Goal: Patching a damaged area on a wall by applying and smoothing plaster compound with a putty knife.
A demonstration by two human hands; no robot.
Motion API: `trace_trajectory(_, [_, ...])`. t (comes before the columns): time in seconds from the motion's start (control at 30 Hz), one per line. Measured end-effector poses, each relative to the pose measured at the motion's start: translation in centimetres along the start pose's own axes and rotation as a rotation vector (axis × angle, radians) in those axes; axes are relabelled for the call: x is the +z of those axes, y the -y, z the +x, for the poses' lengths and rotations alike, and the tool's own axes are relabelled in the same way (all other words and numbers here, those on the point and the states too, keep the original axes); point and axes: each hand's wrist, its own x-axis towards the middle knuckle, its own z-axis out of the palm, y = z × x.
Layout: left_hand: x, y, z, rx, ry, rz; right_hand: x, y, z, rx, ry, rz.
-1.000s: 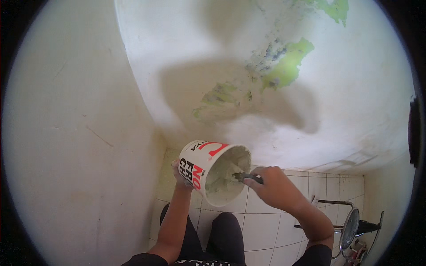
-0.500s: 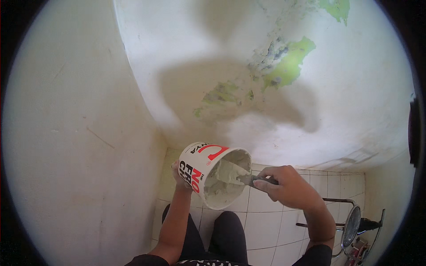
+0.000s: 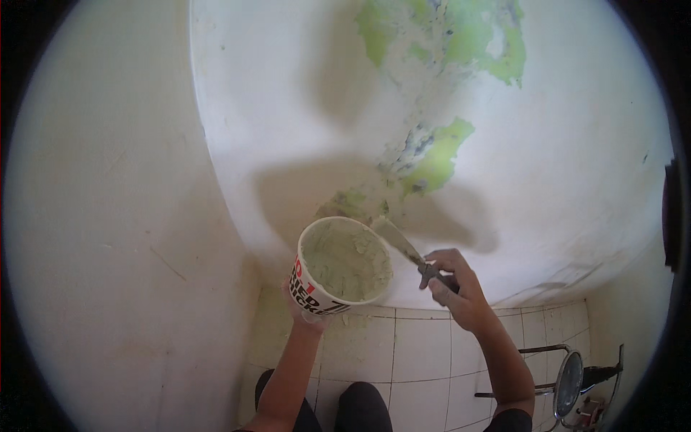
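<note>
My left hand (image 3: 306, 308) grips a white paper bucket (image 3: 327, 301) with red and black print from its left side and below. Grey-green putty (image 3: 344, 263) coats the inside of the bucket, whose mouth tilts toward me. In my right hand (image 3: 452, 282) is a putty knife (image 3: 401, 241), held by its dark handle. Its blade points up and left beside the bucket's right rim, with some putty near the tip. Beyond them, the white wall (image 3: 540, 158) has peeled patches showing green paint (image 3: 435, 158) and grey, rough areas.
Close on my left rises another wall (image 3: 122, 237), meeting the peeled one in a corner. Below is a white tiled floor (image 3: 425, 353) with crumbs near the wall's foot. A metal-framed chair (image 3: 568, 381) stands at the lower right.
The putty knife has come out of the bucket, its blade now beside the rim. The bucket has turned more upright and risen slightly. My view has shifted up the wall.
</note>
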Motion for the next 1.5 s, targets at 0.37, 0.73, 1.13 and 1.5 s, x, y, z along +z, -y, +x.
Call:
trace_trajectory(0.37, [3.8, 1.3, 1.8, -0.111, 0.036, 0.029, -2.1, -0.3, 6.9, -0.877, -0.62, -1.468])
trace_trajectory(0.73, [2.6, 1.0, 1.2, -0.134, 0.005, -0.01, -3.7, -2.4, 6.3, -0.795, -0.685, -1.48])
trace_trajectory(1.13, [1.8, 0.5, 1.1, -0.114, -0.031, 0.085, -4.0, -1.9, 6.0, -0.694, -0.62, -1.606])
trace_trajectory(1.5, [1.1, 0.5, 1.6, -0.071, -0.021, 0.137, -2.8, -0.4, 7.9, -0.806, -0.716, -1.666])
